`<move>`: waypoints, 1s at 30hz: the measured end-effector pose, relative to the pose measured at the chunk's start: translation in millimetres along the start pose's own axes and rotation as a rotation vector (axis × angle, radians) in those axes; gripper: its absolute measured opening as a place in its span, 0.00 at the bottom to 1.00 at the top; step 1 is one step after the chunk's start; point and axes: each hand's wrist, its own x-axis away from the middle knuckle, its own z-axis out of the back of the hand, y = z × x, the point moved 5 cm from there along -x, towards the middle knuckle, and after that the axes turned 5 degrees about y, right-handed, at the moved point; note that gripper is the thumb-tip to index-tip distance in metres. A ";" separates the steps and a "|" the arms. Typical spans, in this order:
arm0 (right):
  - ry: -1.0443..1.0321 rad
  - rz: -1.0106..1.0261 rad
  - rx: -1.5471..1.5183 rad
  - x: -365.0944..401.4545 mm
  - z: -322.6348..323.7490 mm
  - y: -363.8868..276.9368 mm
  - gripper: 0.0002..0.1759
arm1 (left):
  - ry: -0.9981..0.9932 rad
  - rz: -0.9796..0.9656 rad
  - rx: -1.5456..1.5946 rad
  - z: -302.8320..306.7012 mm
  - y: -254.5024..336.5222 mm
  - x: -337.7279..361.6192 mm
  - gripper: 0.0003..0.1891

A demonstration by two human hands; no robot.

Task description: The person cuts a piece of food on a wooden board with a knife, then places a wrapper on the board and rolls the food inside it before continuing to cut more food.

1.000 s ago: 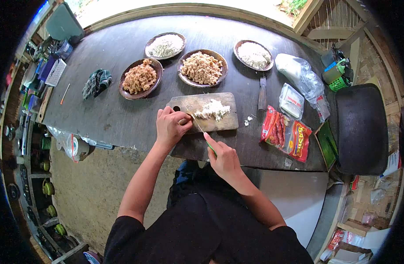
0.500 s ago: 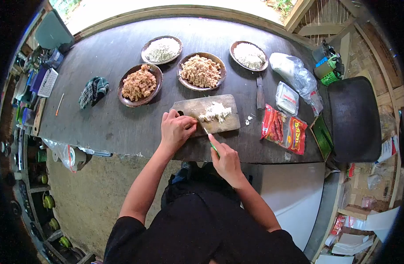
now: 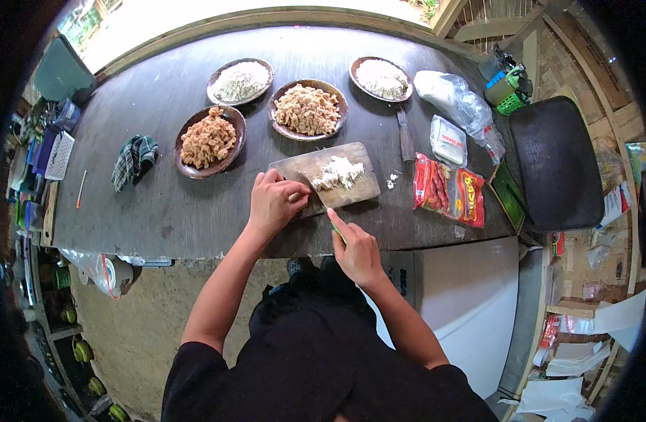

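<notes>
A wooden cutting board (image 3: 362,158) lies near the table's front edge, bearing a pile of chopped white pieces (image 3: 339,174). Over its near left corner, my left hand (image 3: 274,202) is closed with fingertips pinched together; what they hold is too small and hidden to name. My right hand (image 3: 358,252) grips the green handle of a knife (image 3: 335,220), whose thin blade points up and left across the board, close to my left fingertips. A few white scraps (image 3: 391,181) lie on the table right of the board.
Beyond the board stand two bowls of brown crumbly food (image 3: 209,139) (image 3: 307,109) and two plates of white shreds (image 3: 240,81) (image 3: 381,79). Rightward are a dark-handled tool (image 3: 406,141), a red packet (image 3: 448,191), plastic bags (image 3: 453,98) and a black chair (image 3: 556,165). A checked cloth (image 3: 134,162) lies left.
My view has shifted slightly, so the table's contents appear farther left and higher. My left fingers have turned a little at the board's corner. The knife remains in my right hand.
</notes>
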 end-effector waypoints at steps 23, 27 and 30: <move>0.041 -0.015 -0.020 3.3 0.2 1.1 0.32 | 0.038 -0.036 -0.015 1.6 0.7 -1.2 0.05; 0.012 -0.015 -0.058 8.3 7.9 -6.5 0.32 | 0.017 -0.013 -0.017 1.0 -2.0 -0.4 0.06; -0.027 -0.030 -0.060 11.2 6.6 -10.7 0.32 | -0.011 0.001 -0.031 -1.6 -3.0 1.5 0.06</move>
